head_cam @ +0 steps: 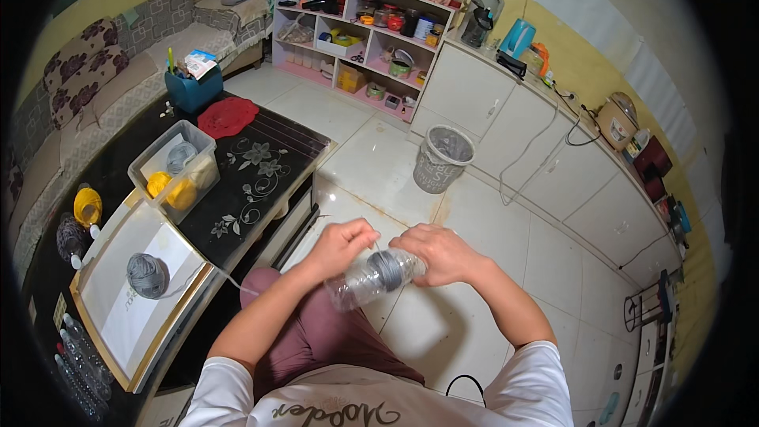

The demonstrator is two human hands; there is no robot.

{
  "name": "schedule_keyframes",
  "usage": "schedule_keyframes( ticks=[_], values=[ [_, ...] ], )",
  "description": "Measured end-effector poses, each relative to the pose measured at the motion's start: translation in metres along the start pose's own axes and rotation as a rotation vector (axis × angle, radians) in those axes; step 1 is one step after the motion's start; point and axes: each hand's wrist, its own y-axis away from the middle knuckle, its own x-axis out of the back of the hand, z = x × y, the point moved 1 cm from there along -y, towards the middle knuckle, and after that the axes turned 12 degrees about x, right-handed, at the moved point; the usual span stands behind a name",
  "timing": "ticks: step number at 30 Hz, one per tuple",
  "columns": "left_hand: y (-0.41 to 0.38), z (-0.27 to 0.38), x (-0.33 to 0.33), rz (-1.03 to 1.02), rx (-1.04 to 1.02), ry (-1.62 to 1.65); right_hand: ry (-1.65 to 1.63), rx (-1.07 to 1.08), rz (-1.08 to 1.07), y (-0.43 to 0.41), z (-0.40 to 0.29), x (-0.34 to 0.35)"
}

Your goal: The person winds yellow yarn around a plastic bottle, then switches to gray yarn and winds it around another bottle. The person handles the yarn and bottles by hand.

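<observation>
Above my lap, a clear plastic bottle (pixel 354 289) lies tilted on its side with grey yarn (pixel 385 270) wound around its middle. My right hand (pixel 436 249) grips the bottle's right end, which the fingers partly hide. At the upper side of the winding, my left hand (pixel 347 247) pinches a strand of the grey yarn between thumb and fingertips. A grey yarn ball (pixel 146 276) rests on a wood-framed white board (pixel 112 308) to my left. From that ball a strand runs over the board's edge towards my knee and passes out of sight under my left forearm.
On the black table (pixel 243 160) stand a clear plastic bin (pixel 198 181) of grey and yellow yarn balls, a blue container (pixel 195 89) and a red mat (pixel 228 117). Yarn-wound bottles (pixel 88 207) and several clear bottles (pixel 83 362) line its left side. A grey wastebasket (pixel 436 175) stands before white cabinets (pixel 533 136).
</observation>
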Motion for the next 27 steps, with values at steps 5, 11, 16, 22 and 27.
schedule_keyframes(
  ticks=[5, 11, 16, 22, 27],
  values=[
    [-0.002, -0.036, -0.006, 0.098, -0.228, 0.02, -0.064, -0.025, 0.363, -0.012, -0.008, 0.021],
    [0.019, -0.014, -0.031, -0.142, 0.004, 0.032, 0.31, -0.208, 0.31, -0.008, 0.02, 0.007],
    [0.001, -0.006, 0.003, -0.001, -0.018, 0.084, -0.037, -0.039, -0.025, 0.001, 0.001, -0.001],
    [0.007, -0.035, -0.024, 0.042, 0.18, 0.331, -0.099, -0.154, 0.373, -0.016, -0.005, 0.021],
    [0.022, -0.014, -0.035, -0.119, -0.034, 0.021, 0.295, -0.248, 0.353, -0.014, 0.017, 0.007]
  ],
)
